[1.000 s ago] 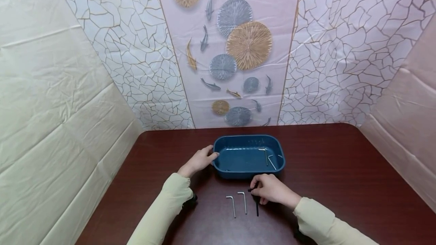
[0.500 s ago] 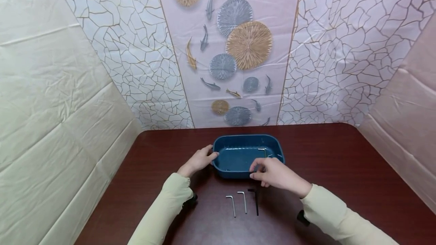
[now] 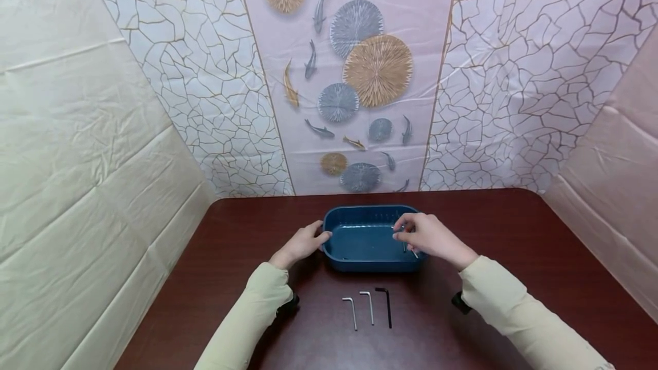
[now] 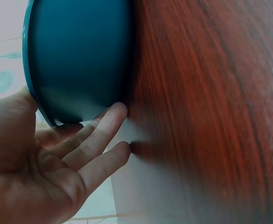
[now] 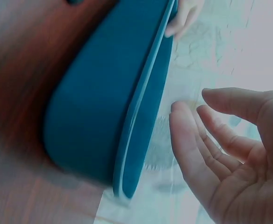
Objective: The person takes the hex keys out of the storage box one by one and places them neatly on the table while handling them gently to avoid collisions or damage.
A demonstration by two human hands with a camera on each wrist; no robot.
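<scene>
My left hand (image 3: 302, 243) holds the left end of a blue rectangular basin (image 3: 354, 266), thumb over the rim and fingers along the outer wall. Above the basin's right part hovers my right hand (image 3: 429, 237), fingers loosely bent, nothing between thumb and fingertips in the right wrist view. Partly hidden beneath it, silver hex keys (image 3: 415, 254) lie in the basin. Three L-shaped hex keys lie side by side on the table in front: a silver one (image 3: 353, 314), another silver one (image 3: 370, 308) and a black one (image 3: 388, 308).
The dark red-brown table (image 3: 247, 221) reaches back to a patterned cloth wall (image 3: 380, 141). Pale cloth sides (image 3: 103, 187) stand left and right of it. A black band (image 3: 461, 302) shows at my right wrist.
My right hand has let go of the black hex key on the table, then risen and moved away from me over the basin. My left hand has stayed at the basin's left end.
</scene>
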